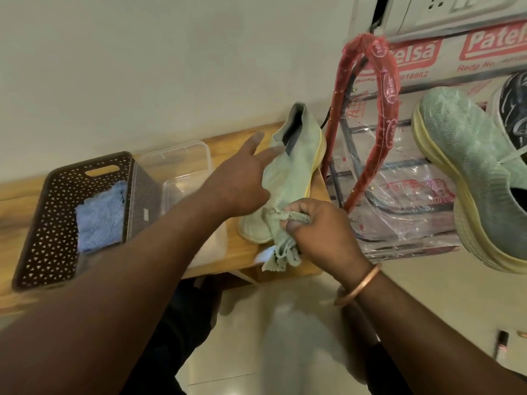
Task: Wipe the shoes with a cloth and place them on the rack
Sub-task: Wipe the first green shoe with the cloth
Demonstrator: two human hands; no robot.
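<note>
Left hand [242, 181] fingers straight and spread, resting on the upper of the green shoe [293, 166], which lies on the wooden bench [17, 212]. Right hand [322, 232] fingers curled tight round a bunched green cloth [281, 249], pressed at the shoe's toe just below the left fingertips. Second green shoe [470, 172] sits on the rack [385, 89], well right of both hands.

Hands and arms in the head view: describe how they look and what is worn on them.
Both forearms are bare, with no sleeves or gloves in view. The left hand and its wrist show nothing worn. The right hand has a thin copper-coloured bangle at its wrist.
</note>
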